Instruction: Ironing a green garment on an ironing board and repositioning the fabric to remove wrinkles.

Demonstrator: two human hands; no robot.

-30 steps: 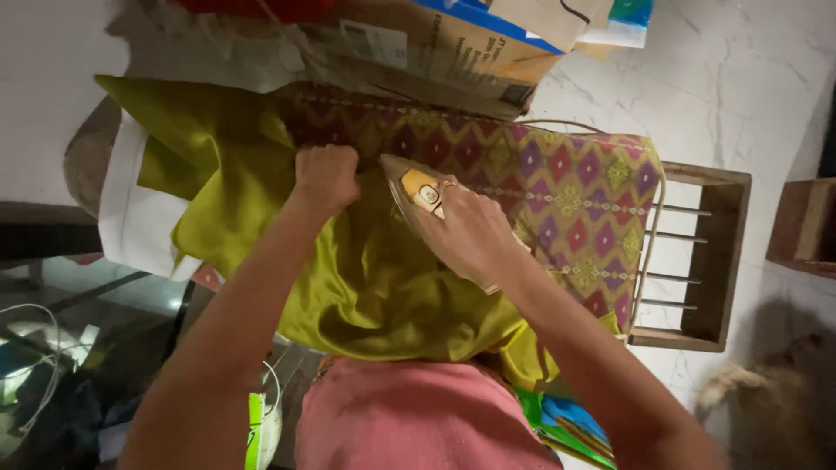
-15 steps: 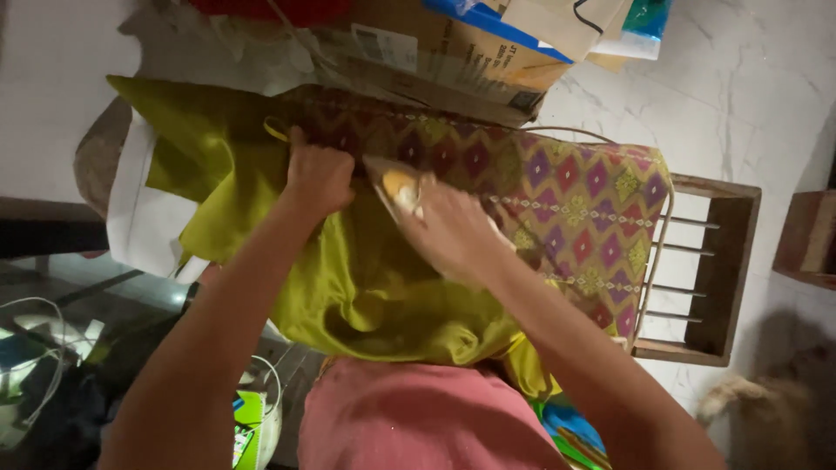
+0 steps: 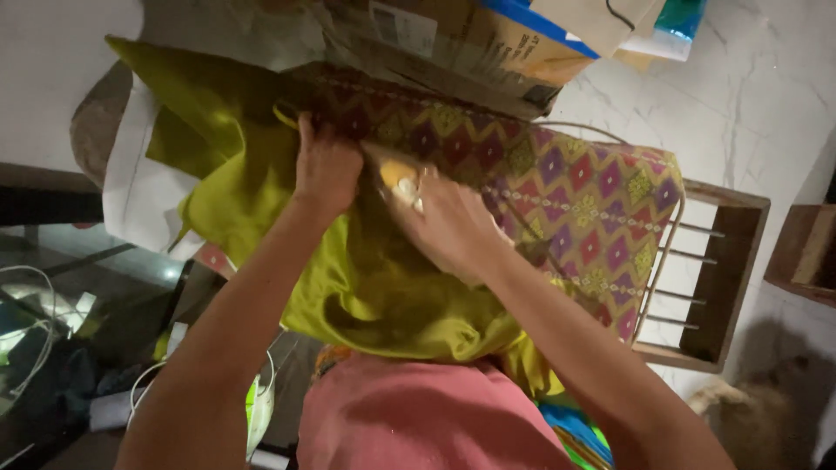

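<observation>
A shiny olive-green cloth [image 3: 366, 296] lies draped over a board with a patterned purple, yellow and red cover [image 3: 592, 200]. My left hand [image 3: 326, 165] grips the cloth near its far edge, with the fingers curled into the fabric. Just right of it, my right hand [image 3: 448, 231] is closed on a small iron [image 3: 396, 174] with a yellow-gold top, whose tip points at my left hand. The iron rests on the green cloth, and my hand hides most of it.
A cardboard box [image 3: 453, 43] with a blue stripe sits at the board's far side. A wooden frame with metal rods [image 3: 723, 278] stands on the right over a white marble floor. At left are a dark glass table [image 3: 52, 348] with white cables and a white cloth [image 3: 139, 191]. My pink garment [image 3: 427, 418] fills the bottom.
Both hands have slid leftward and farther along the board. The iron moved with my right hand toward my left hand, which still holds the cloth.
</observation>
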